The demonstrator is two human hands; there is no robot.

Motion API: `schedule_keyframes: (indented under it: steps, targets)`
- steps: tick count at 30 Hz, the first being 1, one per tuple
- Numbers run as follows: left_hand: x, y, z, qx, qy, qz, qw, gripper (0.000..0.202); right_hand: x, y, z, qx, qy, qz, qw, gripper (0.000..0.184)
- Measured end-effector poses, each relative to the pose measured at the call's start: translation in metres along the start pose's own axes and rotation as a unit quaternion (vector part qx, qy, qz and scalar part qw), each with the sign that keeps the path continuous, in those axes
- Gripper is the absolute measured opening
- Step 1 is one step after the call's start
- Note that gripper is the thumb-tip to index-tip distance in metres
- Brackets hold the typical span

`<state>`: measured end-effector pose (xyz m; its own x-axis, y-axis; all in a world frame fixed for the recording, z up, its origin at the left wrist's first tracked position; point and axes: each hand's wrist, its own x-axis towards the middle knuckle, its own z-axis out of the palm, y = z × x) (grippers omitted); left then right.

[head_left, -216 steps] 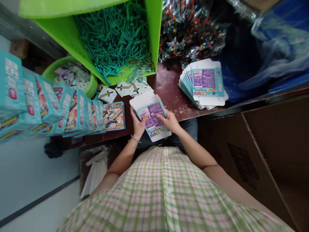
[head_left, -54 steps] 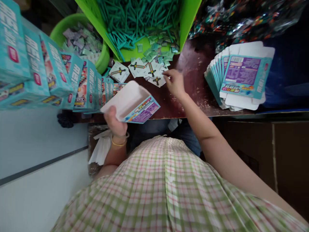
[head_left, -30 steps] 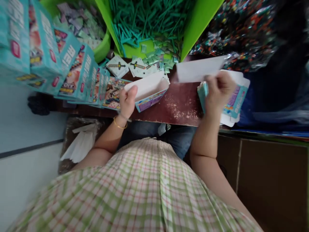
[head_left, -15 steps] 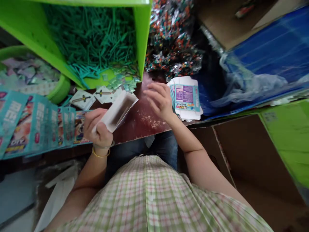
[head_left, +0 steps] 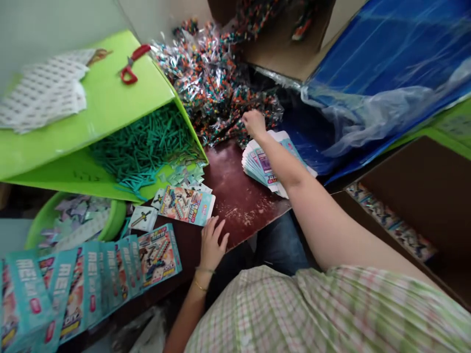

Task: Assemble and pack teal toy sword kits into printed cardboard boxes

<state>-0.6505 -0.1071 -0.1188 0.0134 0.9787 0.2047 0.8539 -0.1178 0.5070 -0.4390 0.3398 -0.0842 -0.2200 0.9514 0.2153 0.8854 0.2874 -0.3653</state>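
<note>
The heap of shiny packets (head_left: 217, 83) lies at the far edge of the table (head_left: 239, 196), spilling out of a brown carton behind it, between the green bin (head_left: 110, 103) on the left and the blue plastic sheet (head_left: 368, 68) on the right. The right hand (head_left: 253, 122) reaches out to the heap's near edge with its fingers curled down among the packets; whether it has hold of one cannot be told. Its forearm passes over a fanned stack of flat cartons (head_left: 259, 164) lying at the table's right edge. The green bin lies on its side with its mouth facing the table, full of teal sticks (head_left: 147, 147), and small slips spill from it; red scissors (head_left: 132, 61) and white sheets (head_left: 44, 93) rest on its upper wall. Near and to the left, a round green bowl (head_left: 119, 220) holds paper slips. The left hand (head_left: 213, 242) lies flat on the table's near edge, fingers spread and holding nothing, just beside a printed box (head_left: 187, 205) lying face up. A row of teal boxes (head_left: 91, 279) leans along the near left. Bare brown tabletop stays open between the two hands. At the right, a cardboard box (head_left: 423, 186) holds printed packs (head_left: 393, 228).
</note>
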Motion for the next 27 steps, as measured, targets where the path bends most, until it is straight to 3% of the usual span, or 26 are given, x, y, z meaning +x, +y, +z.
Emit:
schedule_keyframes:
  steps: [2,4,6,8,10,11,12,13,15,16,18,21,24,27]
  targets:
    - [0.008,0.004,0.005,-0.115,-0.01,-0.053,0.992,0.037,-0.022,-0.009,-0.014,0.027,0.054,-0.046,0.997,0.04]
    - [0.024,0.006,0.014,-0.272,-0.034,-0.133,0.952,0.049,-0.079,-0.031,-0.023,0.049,0.057,-0.101,0.992,0.043]
    - [0.044,0.006,0.025,-0.442,-0.052,-0.22,0.868,0.067,-0.161,-0.06,-0.028,0.077,-0.024,-0.19,0.979,0.043]
    - [0.062,0.005,0.035,-0.562,-0.052,-0.306,0.767,0.075,-0.242,-0.083,-0.031,0.126,-0.151,-0.328,0.924,0.041]
    - [0.073,0.004,0.041,-0.616,-0.043,-0.386,0.686,0.065,-0.288,-0.093,-0.034,0.199,-0.232,-0.416,0.857,0.032]
    - [0.075,0.004,0.042,-0.63,-0.038,-0.415,0.655,0.055,-0.291,-0.093,-0.035,0.223,-0.251,-0.422,0.842,0.031]
    - [0.074,0.005,0.041,-0.646,-0.034,-0.435,0.627,0.046,-0.281,-0.091,-0.035,0.231,-0.255,-0.401,0.849,0.031]
    - [0.071,0.007,0.04,-0.663,-0.033,-0.445,0.601,0.039,-0.261,-0.088,-0.033,0.219,-0.249,-0.359,0.873,0.031]
    - [0.061,0.012,0.036,-0.696,-0.05,-0.452,0.556,0.029,-0.199,-0.084,-0.022,0.142,-0.211,-0.237,0.938,0.032]
    - [0.055,0.015,0.033,-0.706,-0.066,-0.457,0.537,0.027,-0.167,-0.083,-0.014,0.088,-0.205,-0.188,0.957,0.033]
    - [0.044,0.02,0.026,-0.709,-0.087,-0.475,0.514,0.021,-0.114,-0.085,0.008,0.043,-0.204,-0.133,0.969,0.049]
    - [0.035,0.018,0.009,-0.701,-0.024,-0.479,0.528,0.013,-0.079,-0.088,0.046,-0.011,-0.231,-0.062,0.971,0.061]
    - [0.034,0.003,-0.014,-0.683,0.12,-0.447,0.565,0.016,-0.076,-0.08,0.076,-0.004,-0.222,-0.048,0.974,0.054]
    - [0.039,-0.022,-0.031,-0.652,0.226,-0.398,0.604,0.023,-0.081,-0.064,0.084,0.062,-0.161,-0.018,0.985,0.05]
